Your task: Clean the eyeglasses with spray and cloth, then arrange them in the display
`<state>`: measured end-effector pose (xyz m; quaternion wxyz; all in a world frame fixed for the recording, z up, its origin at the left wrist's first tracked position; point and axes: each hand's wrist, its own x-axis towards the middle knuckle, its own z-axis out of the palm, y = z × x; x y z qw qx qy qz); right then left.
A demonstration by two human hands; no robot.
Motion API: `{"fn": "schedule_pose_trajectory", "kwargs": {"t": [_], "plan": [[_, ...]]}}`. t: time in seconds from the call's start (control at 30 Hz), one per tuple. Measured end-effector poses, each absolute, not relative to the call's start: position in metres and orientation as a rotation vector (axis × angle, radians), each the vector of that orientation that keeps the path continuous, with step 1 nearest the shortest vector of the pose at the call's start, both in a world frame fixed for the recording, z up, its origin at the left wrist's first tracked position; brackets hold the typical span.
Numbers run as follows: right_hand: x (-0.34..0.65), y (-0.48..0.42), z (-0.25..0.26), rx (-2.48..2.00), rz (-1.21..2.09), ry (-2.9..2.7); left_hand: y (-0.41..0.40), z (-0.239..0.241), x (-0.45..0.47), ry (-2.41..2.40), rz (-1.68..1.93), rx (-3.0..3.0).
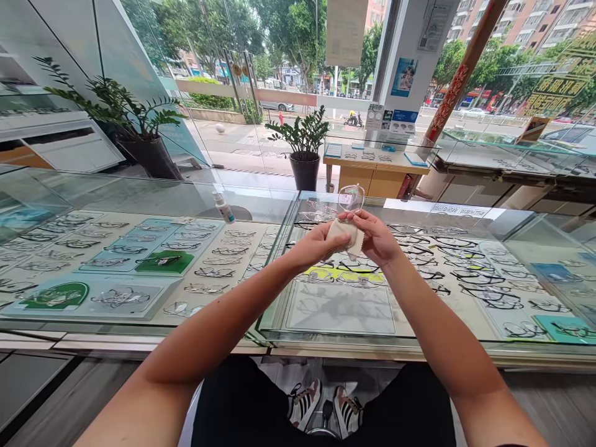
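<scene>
Over a glass display counter point(261, 205) I hold a pair of clear-framed glasses point(351, 197) and a beige cleaning cloth point(343, 238). My left hand point(318, 245) is closed on the cloth, which is pressed around the lower part of the glasses. My right hand point(376, 238) is closed too, pinching the glasses and cloth from the right. One lens sticks up above my fingers; the other is hidden in the cloth. A small spray bottle point(224, 207) stands on the counter top, to the left of my hands.
Under the glass lie rows of several spectacle frames point(447, 261) on trays, with green signs point(164, 261) at left. Potted plants point(305, 149) stand beyond the counter by the windows. A wooden table point(372, 167) with displays is behind. My shoes point(321, 403) show below.
</scene>
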<state>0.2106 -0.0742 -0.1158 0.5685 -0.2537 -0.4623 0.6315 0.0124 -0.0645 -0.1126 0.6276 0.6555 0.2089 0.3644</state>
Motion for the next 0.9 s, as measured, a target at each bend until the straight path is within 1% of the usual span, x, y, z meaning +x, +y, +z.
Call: {"fn": "schedule_pose_trajectory", "kwargs": {"t": [0.17, 0.27, 0.43, 0.9], "plan": [[0.214, -0.073, -0.116, -0.584, 1.537, -1.107, -0.060, -0.115, 0.008, 0.436, 0.724, 1.457], [0.215, -0.074, -0.115, -0.555, 1.560, -1.101, -0.058, -0.116, 0.006, 0.384, 0.716, 1.422], [0.211, -0.075, -0.115, -0.558, 1.550, -1.065, -0.057, -0.116, 0.006, 0.379, 0.698, 1.583], [0.197, -0.078, -0.119, -0.586, 1.478, -1.010, -0.070, -0.117, 0.019, 0.614, 0.960, 1.489]]}}
